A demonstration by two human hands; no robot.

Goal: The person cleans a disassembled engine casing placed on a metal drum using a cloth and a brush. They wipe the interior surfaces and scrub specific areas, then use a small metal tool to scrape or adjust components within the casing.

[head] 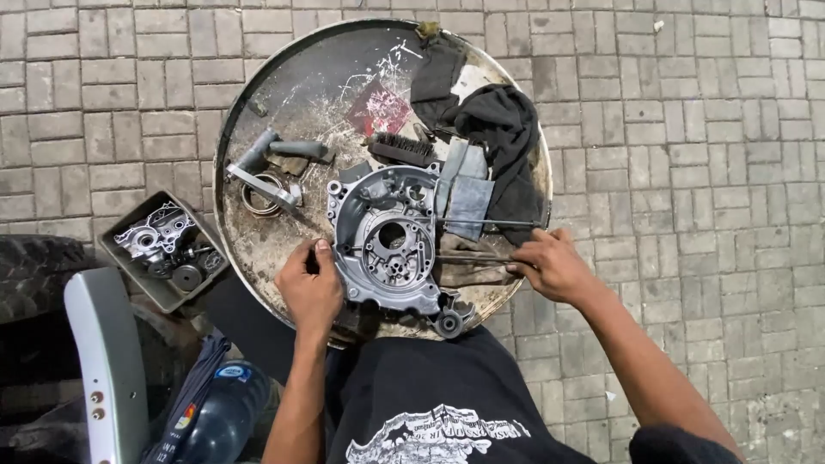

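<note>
Both hands are engaged at frame centre: left hand (311, 288) grips the grey engine casing (387, 241) edge on the round metal tray (258, 77); right hand (550, 265) is closed around a thin rod (481, 256). Firm bracing of the casing and a level rod appear advisable.

Outdoors, daylight: grey brick paving (705, 172) all round, prob. a tyre (34, 275) at left edge.

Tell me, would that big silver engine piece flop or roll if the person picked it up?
Probably neither. The engine casing looks like thick cast metal, so it should stay stiff and feel fairly heavy. It lies flat on the round tray, so rolling seems unlikely. The left hand steadies its edge; grime may make it slippery.
</note>
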